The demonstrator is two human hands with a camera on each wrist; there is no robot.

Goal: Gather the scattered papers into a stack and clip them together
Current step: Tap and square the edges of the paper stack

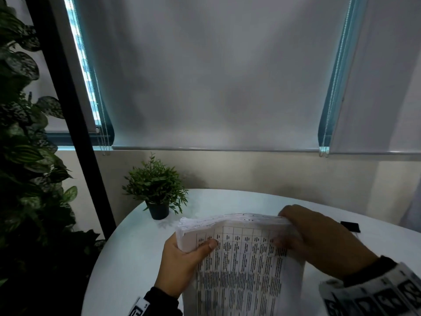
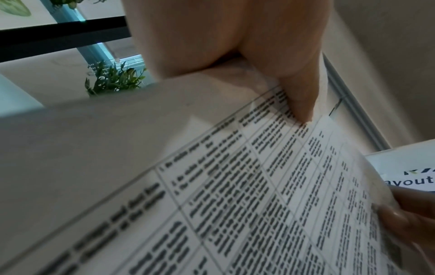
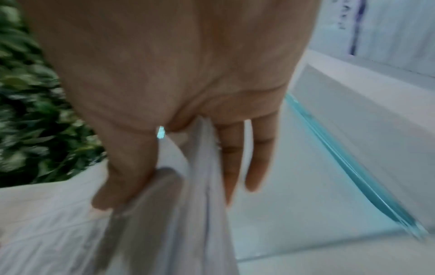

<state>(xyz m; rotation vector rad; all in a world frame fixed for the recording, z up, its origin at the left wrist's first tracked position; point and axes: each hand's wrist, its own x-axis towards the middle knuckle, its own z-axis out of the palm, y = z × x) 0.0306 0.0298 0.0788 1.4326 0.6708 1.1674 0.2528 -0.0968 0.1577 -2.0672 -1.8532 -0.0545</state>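
A thick stack of papers (image 1: 241, 265) with a printed table on its front sheet is held up over the round white table (image 1: 136, 252). My left hand (image 1: 196, 249) grips the stack's left edge, thumb on the front sheet and fingers hidden behind. My right hand (image 1: 289, 226) grips the upper right corner. In the left wrist view the thumb (image 2: 301, 100) presses the printed papers (image 2: 235, 186). The right wrist view shows my right hand (image 3: 179, 176) pinching the papers (image 3: 188, 214) between thumb and fingers. A black binder clip (image 1: 350, 226) lies on the table to the right of my right hand.
A small potted plant (image 1: 157, 192) stands at the table's back left, near the stack's top left corner. Tall leafy plants (image 1: 27, 156) and a black post (image 1: 75, 133) stand left of the table. A wall and lowered window blinds (image 1: 216, 76) lie behind.
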